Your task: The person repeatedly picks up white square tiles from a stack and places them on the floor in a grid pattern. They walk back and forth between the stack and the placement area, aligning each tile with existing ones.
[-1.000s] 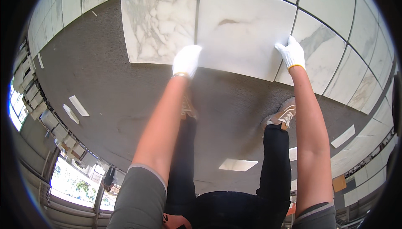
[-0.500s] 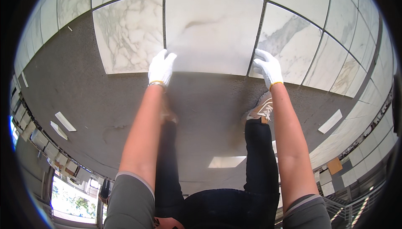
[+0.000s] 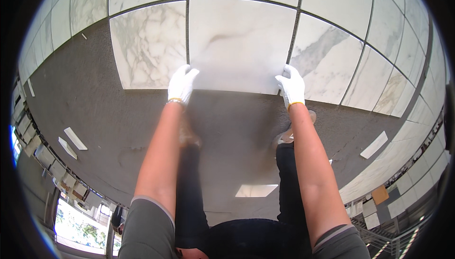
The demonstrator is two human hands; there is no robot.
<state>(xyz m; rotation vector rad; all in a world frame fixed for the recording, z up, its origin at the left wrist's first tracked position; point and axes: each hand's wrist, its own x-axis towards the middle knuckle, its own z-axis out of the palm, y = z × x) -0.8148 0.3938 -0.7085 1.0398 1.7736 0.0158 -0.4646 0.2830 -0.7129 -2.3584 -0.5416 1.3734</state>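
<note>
A white marble tile (image 3: 239, 41) lies in the middle of the front row, with a dark gap along each side. My left hand (image 3: 181, 84), in a white glove, grips its left edge near the front corner, with the fingers at the gap and the thumb over the tile. On the opposite edge my right hand (image 3: 291, 86), gloved too, is curled the same way, thumb over the tile. What the fingertips do down in the gaps is hidden. A veined tile (image 3: 149, 46) lies to the left and a grey-streaked tile (image 3: 327, 55) to the right.
More pale tiles (image 3: 336, 3) continue in rows behind and to the right. Grey floor (image 3: 227, 131) lies in front of the row, between my feet. Narrow white strips (image 3: 75, 138) lie at left, another strip (image 3: 374, 144) at right, and a pale piece (image 3: 256, 190) near me.
My right hand has moved left, from the grey-streaked tile onto the middle tile's right edge. My left hand stays at the left edge. The whole view has shifted slightly, with the tiles appearing lower.
</note>
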